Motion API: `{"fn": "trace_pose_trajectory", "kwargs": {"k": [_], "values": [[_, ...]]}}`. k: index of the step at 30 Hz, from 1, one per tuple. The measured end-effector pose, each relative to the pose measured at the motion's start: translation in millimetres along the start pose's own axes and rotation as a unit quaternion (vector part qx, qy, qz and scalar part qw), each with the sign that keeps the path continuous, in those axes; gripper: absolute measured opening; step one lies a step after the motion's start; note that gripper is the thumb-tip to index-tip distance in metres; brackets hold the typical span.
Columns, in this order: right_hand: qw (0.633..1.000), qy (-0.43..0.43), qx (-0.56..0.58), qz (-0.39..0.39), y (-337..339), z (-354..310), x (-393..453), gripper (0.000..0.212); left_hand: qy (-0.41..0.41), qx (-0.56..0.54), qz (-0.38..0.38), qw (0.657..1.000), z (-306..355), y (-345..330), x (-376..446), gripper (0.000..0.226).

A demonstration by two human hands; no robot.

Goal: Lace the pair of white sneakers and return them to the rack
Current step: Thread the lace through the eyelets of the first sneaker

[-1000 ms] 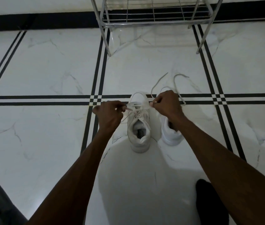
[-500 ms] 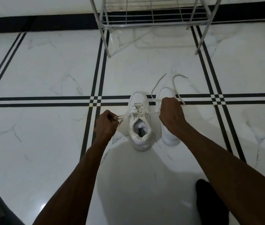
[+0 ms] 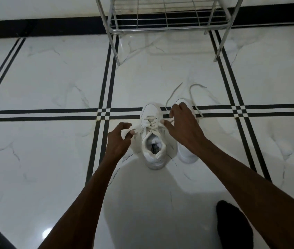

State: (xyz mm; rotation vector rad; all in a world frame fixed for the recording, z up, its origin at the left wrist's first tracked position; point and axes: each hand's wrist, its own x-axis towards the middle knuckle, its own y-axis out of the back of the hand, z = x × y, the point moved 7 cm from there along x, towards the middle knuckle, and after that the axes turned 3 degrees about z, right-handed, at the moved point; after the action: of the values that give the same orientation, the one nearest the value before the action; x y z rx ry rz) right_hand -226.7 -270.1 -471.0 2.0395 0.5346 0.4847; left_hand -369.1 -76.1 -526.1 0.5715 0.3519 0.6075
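Note:
Two white sneakers stand side by side on the floor, toes pointing to the rack. The left sneaker (image 3: 153, 151) has its lace threaded through the eyelets. My left hand (image 3: 118, 141) is at its left side, fingers loosely curled, with fingertips pinching one lace end (image 3: 138, 130). My right hand (image 3: 184, 128) hovers over the shoe's right side with fingers apart; the other lace end (image 3: 171, 121) runs between thumb and forefinger without a visible pinch. The right sneaker (image 3: 187, 155) is mostly hidden behind that hand. Its loose lace (image 3: 194, 97) trails on the floor beyond it.
A metal wire shoe rack (image 3: 167, 24) stands at the top of the view, against a dark skirting. The floor is white marble tile with black stripes (image 3: 52, 114). A foot in a dark sock (image 3: 234, 225) rests at lower right.
Both hands had pulled the lace ends outward and taut. Now they have moved back toward the shoe, the fingers have loosened and the lace ends hang slack.

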Motion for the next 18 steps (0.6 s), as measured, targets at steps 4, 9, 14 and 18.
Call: {"fn": "trace_pose_trajectory", "kwargs": {"k": [4, 9, 14, 18], "values": [[0.979, -0.064, -0.027, -0.193, -23.4, -9.7, -11.1, 0.052, -0.057, -0.003, -0.069, 0.996, 14.4, -17.0, 3.9, 0.04], [0.968, -0.076, 0.006, -0.238, -30.5, -9.5, -5.3, 0.028, -0.054, 0.023, -0.083, 0.995, 17.7, -26.0, 8.9, 0.025], [0.988, -0.015, 0.065, -0.142, -9.9, -30.5, 30.0, 0.009, -0.026, 0.04, -0.068, 0.997, 8.4, -26.1, 15.4, 0.022], [0.989, 0.012, 0.018, -0.144, -20.7, -13.0, 34.6, 0.014, -0.031, 0.013, -0.05, 0.998, 8.0, -26.5, 14.1, 0.014]]}}
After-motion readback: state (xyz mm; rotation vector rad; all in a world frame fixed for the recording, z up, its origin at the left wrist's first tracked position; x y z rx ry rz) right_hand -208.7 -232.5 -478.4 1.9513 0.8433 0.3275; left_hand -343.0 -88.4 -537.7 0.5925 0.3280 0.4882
